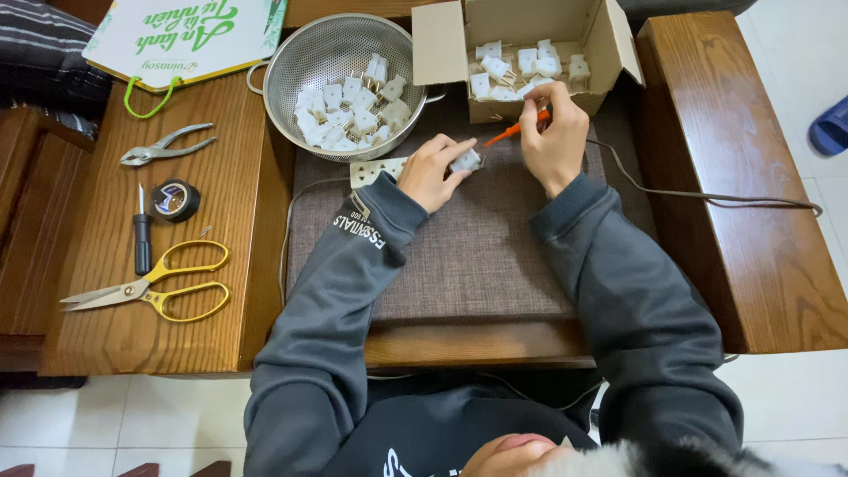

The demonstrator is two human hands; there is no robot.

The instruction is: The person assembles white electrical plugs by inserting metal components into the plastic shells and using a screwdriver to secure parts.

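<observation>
My left hand (435, 170) pinches a small white plug (466, 161) above the grey-brown mat (468, 256). An orange-handled screwdriver (511, 132) is gripped in my right hand (554, 132), its tip pointing at the plug. A white power strip (375, 170) lies on the mat just left of my left hand, partly hidden by it. Behind the hands, a metal colander (340, 84) and an open cardboard box (530, 53) each hold several white plugs.
On the wooden table to the left lie pliers (166, 146), a roll of black tape (174, 200), a dark-handled screwdriver (142, 231) and yellow-handled scissors (152, 286). A white and green bag (185, 35) sits at the back left. A grey cord (707, 196) crosses the right armrest.
</observation>
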